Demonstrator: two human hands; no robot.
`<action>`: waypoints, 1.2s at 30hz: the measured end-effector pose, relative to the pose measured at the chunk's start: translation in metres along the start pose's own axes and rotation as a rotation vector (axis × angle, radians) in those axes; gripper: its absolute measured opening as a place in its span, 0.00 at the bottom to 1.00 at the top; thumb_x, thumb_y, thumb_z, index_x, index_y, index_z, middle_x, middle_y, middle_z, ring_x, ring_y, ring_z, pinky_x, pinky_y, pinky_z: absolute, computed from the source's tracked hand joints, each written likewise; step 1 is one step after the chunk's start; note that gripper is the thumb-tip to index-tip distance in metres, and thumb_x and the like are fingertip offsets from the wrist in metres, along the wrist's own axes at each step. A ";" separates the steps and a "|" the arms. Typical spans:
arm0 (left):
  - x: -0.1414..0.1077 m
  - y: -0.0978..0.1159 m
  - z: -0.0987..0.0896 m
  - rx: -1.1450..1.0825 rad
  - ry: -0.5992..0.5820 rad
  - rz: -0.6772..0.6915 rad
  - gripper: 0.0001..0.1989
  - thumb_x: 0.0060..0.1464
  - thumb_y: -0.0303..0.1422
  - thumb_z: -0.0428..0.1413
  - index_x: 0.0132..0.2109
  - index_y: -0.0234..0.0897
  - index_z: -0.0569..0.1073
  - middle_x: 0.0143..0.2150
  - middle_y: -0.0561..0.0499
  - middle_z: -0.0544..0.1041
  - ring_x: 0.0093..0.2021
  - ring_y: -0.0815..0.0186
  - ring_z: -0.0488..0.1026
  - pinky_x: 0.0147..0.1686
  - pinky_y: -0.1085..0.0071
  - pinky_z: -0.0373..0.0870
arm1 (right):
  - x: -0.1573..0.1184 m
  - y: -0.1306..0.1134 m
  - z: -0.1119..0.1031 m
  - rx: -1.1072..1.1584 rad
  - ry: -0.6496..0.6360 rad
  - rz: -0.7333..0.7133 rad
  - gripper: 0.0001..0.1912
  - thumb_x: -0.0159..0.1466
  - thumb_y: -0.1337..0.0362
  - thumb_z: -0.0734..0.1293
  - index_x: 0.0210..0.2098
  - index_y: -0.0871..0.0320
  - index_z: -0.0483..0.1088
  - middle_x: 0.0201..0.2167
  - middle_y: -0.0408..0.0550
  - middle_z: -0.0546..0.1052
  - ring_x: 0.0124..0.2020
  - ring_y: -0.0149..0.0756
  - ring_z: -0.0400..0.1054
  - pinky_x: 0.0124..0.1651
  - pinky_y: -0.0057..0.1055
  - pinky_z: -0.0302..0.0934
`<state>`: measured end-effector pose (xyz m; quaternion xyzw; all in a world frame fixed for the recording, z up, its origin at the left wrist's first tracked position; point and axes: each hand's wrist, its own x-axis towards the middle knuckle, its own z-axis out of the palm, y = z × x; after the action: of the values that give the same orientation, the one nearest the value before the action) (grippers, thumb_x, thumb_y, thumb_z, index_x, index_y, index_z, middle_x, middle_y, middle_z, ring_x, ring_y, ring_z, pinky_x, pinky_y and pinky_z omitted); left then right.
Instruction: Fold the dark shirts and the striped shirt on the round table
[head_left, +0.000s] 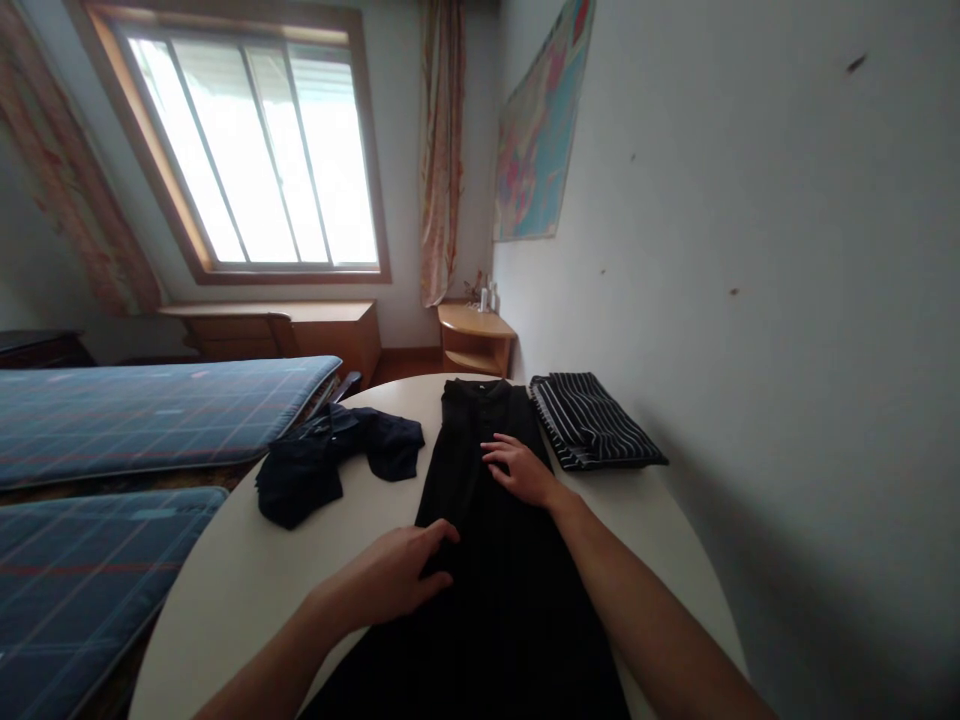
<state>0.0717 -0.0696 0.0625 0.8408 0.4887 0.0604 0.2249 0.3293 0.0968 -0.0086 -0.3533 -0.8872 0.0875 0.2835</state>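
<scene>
A long black garment lies stretched over the round white table, with a band-like edge at its far end; whether it is trousers or a skirt I cannot tell. My left hand is at the garment's left side, fingers bent and thumb apart, holding nothing visible. Farther up, my right hand rests on the cloth with its fingers spread. To the right of the garment's far end lies a folded black cloth with white stripes. A crumpled dark navy garment lies on the left.
Two blue plaid mattresses are left of the table. Beyond it stand a wooden desk under the window and a corner shelf with small items. The white wall runs close along the right side.
</scene>
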 end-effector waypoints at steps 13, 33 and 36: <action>-0.004 0.016 -0.002 -0.215 -0.056 0.030 0.21 0.51 0.34 0.58 0.54 0.46 0.72 0.48 0.52 0.76 0.43 0.62 0.72 0.46 0.67 0.67 | 0.003 -0.007 -0.004 -0.066 0.003 -0.048 0.19 0.63 0.72 0.62 0.50 0.57 0.77 0.59 0.48 0.73 0.64 0.41 0.60 0.67 0.45 0.54; 0.007 0.016 0.020 -0.232 -0.055 0.329 0.25 0.55 0.34 0.59 0.61 0.47 0.70 0.66 0.46 0.66 0.67 0.50 0.59 0.65 0.50 0.57 | 0.001 0.002 -0.001 -0.067 -0.007 0.060 0.16 0.65 0.69 0.61 0.46 0.56 0.79 0.55 0.45 0.76 0.61 0.41 0.65 0.66 0.43 0.57; 0.012 0.011 0.027 -0.066 -0.062 0.326 0.36 0.55 0.39 0.61 0.68 0.50 0.60 0.74 0.46 0.48 0.73 0.46 0.43 0.68 0.42 0.43 | 0.002 0.000 -0.002 -0.066 0.003 0.075 0.17 0.65 0.69 0.60 0.47 0.55 0.78 0.56 0.45 0.75 0.61 0.41 0.64 0.66 0.43 0.56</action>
<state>0.0952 -0.0731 0.0424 0.9024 0.3366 0.0862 0.2547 0.3290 0.0978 -0.0060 -0.3958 -0.8753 0.0682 0.2694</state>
